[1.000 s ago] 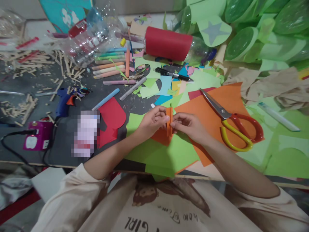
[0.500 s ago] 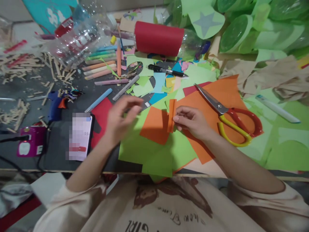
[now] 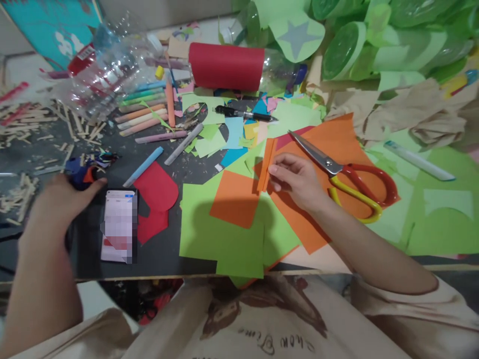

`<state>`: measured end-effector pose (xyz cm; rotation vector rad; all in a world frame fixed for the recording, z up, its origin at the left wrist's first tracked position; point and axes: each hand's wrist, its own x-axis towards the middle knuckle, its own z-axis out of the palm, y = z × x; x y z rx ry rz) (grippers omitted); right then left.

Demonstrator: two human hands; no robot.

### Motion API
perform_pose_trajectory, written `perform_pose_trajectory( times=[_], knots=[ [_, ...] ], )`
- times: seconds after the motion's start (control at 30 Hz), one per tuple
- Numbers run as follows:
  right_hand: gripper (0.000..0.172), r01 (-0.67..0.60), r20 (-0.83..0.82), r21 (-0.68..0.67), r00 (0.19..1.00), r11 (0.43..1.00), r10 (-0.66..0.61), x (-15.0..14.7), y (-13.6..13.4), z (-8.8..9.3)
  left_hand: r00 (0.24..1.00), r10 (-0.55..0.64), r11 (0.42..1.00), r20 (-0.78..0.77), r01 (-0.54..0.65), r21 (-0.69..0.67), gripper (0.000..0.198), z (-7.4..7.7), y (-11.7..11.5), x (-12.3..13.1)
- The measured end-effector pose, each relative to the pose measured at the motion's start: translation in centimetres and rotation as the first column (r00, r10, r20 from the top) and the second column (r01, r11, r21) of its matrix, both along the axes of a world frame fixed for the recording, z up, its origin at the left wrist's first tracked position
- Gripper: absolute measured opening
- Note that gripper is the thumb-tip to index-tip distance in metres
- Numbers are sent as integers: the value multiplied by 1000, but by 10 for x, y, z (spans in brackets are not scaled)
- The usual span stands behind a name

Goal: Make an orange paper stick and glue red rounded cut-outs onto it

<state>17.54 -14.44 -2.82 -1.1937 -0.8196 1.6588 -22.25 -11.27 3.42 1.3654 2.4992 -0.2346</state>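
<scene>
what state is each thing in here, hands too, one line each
Orange strip, folded
Right hand, pinching the orange strip
Glue gun, lying down, partly hidden
Left hand, at the glue gun, grip unclear
Scissors, lying flat, blades together
Phone, screen lit
Red-wrapped bottle, on its side, capped
Brown paper, crumpled

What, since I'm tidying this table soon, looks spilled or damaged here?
The wooden sticks look spilled: they lie loose and crisscrossed on the left, some near the blue glue gun. The brown paper at upper right looks crumpled rather than flat.
</scene>
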Motion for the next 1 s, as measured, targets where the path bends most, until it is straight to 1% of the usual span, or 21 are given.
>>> perform_pose_trajectory(
  times=[0.1,0.13,0.17,0.23,0.27,0.3,0.33,0.37,0.4,0.43,0.5,0.57,0.6,0.67,0.73,0.8,0.9,1.0],
  knots=[
    [44,61,8,3,998,998,-61,2,2,0,998,62,995,-7,-61,73,43,0,7,1],
    [44,70,8,0,997,998,-70,2,2,0,994,104,988,18,-105,115,41,0,10,1],
    [45,73,9,-5,997,997,-73,2,3,0,989,120,978,91,-133,158,36,0,12,1],
    [46,75,7,-13,997,997,-75,2,4,1,958,140,931,252,-214,297,26,0,17,5],
    [46,78,3,-13,997,997,-78,2,4,1,946,117,898,303,-231,374,23,0,19,9],
    [46,82,-3,-10,997,997,-82,1,5,1,952,106,852,288,-236,467,23,0,20,16],
    [45,84,-9,-4,996,996,-84,1,5,0,965,76,821,252,-204,533,26,0,20,25],
    [45,87,-17,4,996,996,-87,2,6,0,979,4,793,203,-127,596,31,1,18,36],
    [44,86,-25,12,996,996,-86,2,6,-1,986,-92,771,136,-16,637,36,1,15,50],
    [43,85,-32,18,996,996,-84,2,7,-1,984,-167,757,68,83,648,43,1,11,66],
    [42,87,-42,22,995,996,-86,3,7,-2,963,-269,714,-25,217,665,60,-1,2,100],
    [42,98,-53,20,994,995,-97,3,7,-3,913,-408,673,-30,322,666,61,-8,-7,131],
    [42,102,-59,20,993,995,-100,3,8,-3,885,-464,630,-31,354,691,57,-13,-9,144],
    [42,105,-69,30,992,994,-102,3,8,-3,847,-531,569,-21,374,733,49,-26,-12,161],
    [42,108,-73,44,992,993,-105,3,8,-3,841,-542,542,-11,360,759,43,-39,-12,168],
    [42,115,-69,55,991,992,-111,2,8,-3,842,-540,529,-2,341,777,43,-50,-11,169],
    [40,116,-61,67,992,991,-111,2,8,-4,825,-564,541,38,334,772,48,-64,-11,164],
    [37,116,-51,62,992,991,-113,3,8,-5,803,-590,586,83,355,728,53,-74,-12,159]
  ],
)
